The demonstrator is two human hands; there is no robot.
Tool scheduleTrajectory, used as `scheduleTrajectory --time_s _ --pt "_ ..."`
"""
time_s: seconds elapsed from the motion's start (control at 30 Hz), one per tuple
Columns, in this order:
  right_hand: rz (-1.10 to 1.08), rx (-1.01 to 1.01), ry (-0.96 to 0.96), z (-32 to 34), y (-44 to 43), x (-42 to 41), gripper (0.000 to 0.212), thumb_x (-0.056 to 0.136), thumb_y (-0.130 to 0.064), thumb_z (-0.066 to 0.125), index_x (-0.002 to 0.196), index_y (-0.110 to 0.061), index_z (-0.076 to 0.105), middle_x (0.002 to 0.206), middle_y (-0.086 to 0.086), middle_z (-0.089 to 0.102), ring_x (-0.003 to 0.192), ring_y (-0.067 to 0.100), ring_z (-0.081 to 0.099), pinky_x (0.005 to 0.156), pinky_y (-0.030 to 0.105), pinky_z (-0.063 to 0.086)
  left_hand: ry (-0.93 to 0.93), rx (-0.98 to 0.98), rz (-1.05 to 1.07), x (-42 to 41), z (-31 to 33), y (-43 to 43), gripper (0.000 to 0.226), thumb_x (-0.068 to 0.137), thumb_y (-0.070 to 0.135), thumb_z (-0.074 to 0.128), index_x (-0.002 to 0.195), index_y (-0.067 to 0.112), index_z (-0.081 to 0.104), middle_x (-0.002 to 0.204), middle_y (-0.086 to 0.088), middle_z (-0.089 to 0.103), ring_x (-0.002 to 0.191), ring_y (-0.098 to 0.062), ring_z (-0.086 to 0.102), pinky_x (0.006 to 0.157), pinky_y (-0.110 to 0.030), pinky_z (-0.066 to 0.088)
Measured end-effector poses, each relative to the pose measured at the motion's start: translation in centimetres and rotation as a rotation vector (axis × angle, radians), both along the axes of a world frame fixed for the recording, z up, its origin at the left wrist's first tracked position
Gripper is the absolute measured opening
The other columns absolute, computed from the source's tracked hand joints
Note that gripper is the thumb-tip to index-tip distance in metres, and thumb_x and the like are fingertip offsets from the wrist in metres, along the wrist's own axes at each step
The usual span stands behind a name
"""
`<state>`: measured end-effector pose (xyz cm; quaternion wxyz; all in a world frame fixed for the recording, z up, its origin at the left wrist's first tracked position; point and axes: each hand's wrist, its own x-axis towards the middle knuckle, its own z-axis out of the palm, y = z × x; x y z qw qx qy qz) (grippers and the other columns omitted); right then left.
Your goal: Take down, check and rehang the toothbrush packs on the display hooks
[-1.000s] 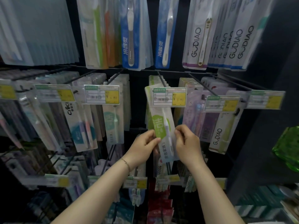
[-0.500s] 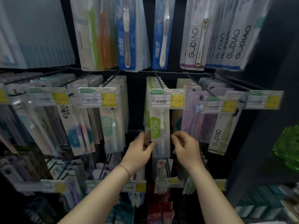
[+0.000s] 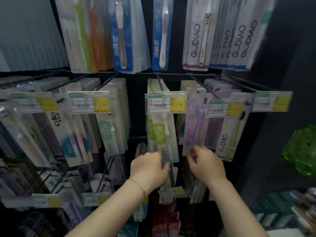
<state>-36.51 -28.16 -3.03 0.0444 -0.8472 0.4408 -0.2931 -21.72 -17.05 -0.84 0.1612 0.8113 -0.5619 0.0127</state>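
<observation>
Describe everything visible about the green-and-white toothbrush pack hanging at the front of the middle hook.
The green-and-white toothbrush pack is a flat, clear plastic blister on a white card with lime-green patches and white lettering, holding one pale toothbrush upright. It hangs roughly straight at the front of its hook, with matching packs behind it and its top hidden behind a price tag. The left hand meets its lower edge; motion blur hides the grip. The right hand is at the purple pack beside it.
</observation>
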Motion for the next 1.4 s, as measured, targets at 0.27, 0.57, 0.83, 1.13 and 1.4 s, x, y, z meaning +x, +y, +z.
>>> scheduleTrajectory --time_s 0.27,0.57,0.83,1.13,1.4 --pt "-0.062 -0.014 0.043 0.0 -1.6 -1.5 0.02 0.092 -0.039 0.051 0.086 -0.021 0.057 0.084 -0.002 0.055 0.078 0.022 0.06 0.06 0.034 0.051 0.08 0.313 -0.15 -3.7 -0.9 -2.8 0.045 0.093 0.056 0.046 0.069 0.017 0.047 0.089 -0.009 0.064 0.087 -0.03 0.064 0.07 -0.035 0.049" --pt "-0.079 0.066 0.017 0.6 -3.3 -2.1 0.025 0.092 -0.04 0.051 0.1 -0.017 0.056 0.096 0.002 0.058 0.086 0.025 0.06 0.065 0.034 0.05 0.122 0.059 -0.104 -3.5 -1.7 -6.4 0.043 0.095 0.039 0.051 0.124 0.01 0.039 0.115 -0.01 0.057 0.103 -0.028 0.059 0.074 -0.034 0.048" --pt "0.159 0.343 -0.483 0.1 -4.3 -1.7 0.035 0.094 -0.028 0.058 0.127 -0.018 0.051 0.115 -0.003 0.058 0.106 0.013 0.056 0.083 0.023 0.046 0.442 -0.299 -0.184 -3.3 -2.0 -8.1 0.007 0.097 0.016 0.049 0.099 0.013 0.054 0.092 -0.002 0.065 0.083 -0.017 0.063 0.077 -0.037 0.055" --pt "0.322 0.511 -0.78 0.1 -3.9 -1.9 0.02 0.098 -0.023 0.052 0.118 -0.021 0.053 0.094 0.002 0.065 0.058 0.008 0.063 0.054 0.024 0.052 0.628 -0.4 -0.26 -3.9 -1.9 -7.1 0.015 0.098 0.012 0.049 0.104 0.017 0.061 0.093 0.009 0.067 0.083 0.003 0.063 0.074 -0.013 0.05" --pt "0.401 0.499 -0.82 1.3 -2.4 -2.8 0.013 0.096 -0.023 0.056 0.104 -0.032 0.06 0.094 -0.007 0.069 0.082 0.005 0.07 0.065 0.026 0.058 0.854 -0.338 -0.234 -4.5 -1.0 -6.1 0.02 0.098 0.01 0.049 0.114 0.015 0.061 0.094 -0.002 0.069 0.07 -0.011 0.066 0.074 -0.032 0.059"
